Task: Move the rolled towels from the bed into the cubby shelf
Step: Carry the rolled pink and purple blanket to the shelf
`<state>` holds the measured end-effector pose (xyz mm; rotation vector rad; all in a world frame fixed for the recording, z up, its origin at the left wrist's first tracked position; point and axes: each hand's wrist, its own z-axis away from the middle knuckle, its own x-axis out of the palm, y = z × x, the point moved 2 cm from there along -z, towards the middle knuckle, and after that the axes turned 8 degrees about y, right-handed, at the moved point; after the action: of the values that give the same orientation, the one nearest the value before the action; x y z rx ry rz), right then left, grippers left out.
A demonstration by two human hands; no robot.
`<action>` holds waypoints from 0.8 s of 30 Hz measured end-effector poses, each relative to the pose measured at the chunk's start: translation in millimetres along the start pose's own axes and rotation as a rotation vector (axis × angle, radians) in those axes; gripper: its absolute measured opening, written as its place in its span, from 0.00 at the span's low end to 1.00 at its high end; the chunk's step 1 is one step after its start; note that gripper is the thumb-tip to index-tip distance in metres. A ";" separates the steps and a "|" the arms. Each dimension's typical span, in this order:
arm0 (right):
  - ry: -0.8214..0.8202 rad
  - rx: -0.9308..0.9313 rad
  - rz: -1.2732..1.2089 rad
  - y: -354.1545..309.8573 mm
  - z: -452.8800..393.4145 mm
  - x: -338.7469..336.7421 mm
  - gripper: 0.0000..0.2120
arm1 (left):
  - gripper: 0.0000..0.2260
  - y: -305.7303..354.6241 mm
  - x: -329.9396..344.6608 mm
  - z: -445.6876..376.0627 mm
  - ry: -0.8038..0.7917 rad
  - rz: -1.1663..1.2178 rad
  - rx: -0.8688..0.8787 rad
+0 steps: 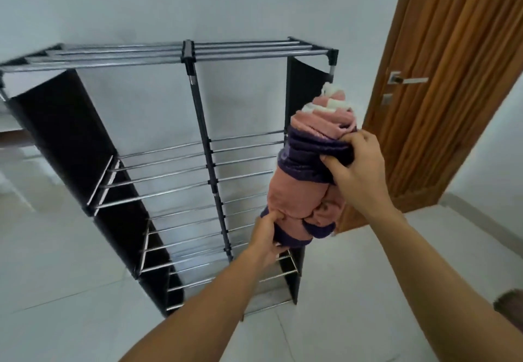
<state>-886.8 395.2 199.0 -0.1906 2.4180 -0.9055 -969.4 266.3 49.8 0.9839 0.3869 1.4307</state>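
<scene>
Now, towel [308, 180]: one pink, purple and white roll, held nearly upright in the air in front of the shelf's right column, touching no rail
Left hand [267, 235]: closed around the roll's lower purple end, fingers [273, 216] pressed into the cloth
Right hand [358, 170]: clamped on the purple band higher up on the roll's right side, thumb and fingers dug into the folds
Shelf [198, 112]: dark frame with black fabric sides and chrome rails, standing against the white wall; two columns split by a centre post, several tiers of rails, all bare as far as can be seen
Roll's top: white and pink ends poke up beside the shelf's upper right corner
Door [441, 107]: brown wood with a metal handle, just right of the shelf
Floor [70, 262]: pale tiles
Lower right corner: a dark brown patch, perhaps a mat, too blurred to tell
</scene>
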 end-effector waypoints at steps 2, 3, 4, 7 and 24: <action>-0.025 -0.037 -0.004 -2.0 -27.9 29.8 0.13 | 0.26 16.8 -0.6 -21.2 -0.015 0.027 0.022; -0.037 -0.056 -0.003 -1.1 -41.4 45.7 0.14 | 0.29 25.2 -0.8 -33.3 -0.020 0.040 0.032; -0.053 -0.071 -0.004 0.1 -54.3 61.6 0.15 | 0.31 33.5 0.0 -44.1 -0.023 0.055 0.043; -0.081 -0.060 -0.005 7.4 -83.6 99.7 0.18 | 0.17 55.4 8.2 -59.3 -0.063 0.030 0.088; -0.399 0.086 0.187 73.9 -124.3 189.8 0.24 | 0.13 132.5 39.7 -92.8 -0.258 -0.547 0.079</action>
<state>-1109.1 462.9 145.2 -0.0994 1.9883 -0.7989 -1117.5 314.1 109.1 1.0142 0.4795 0.7912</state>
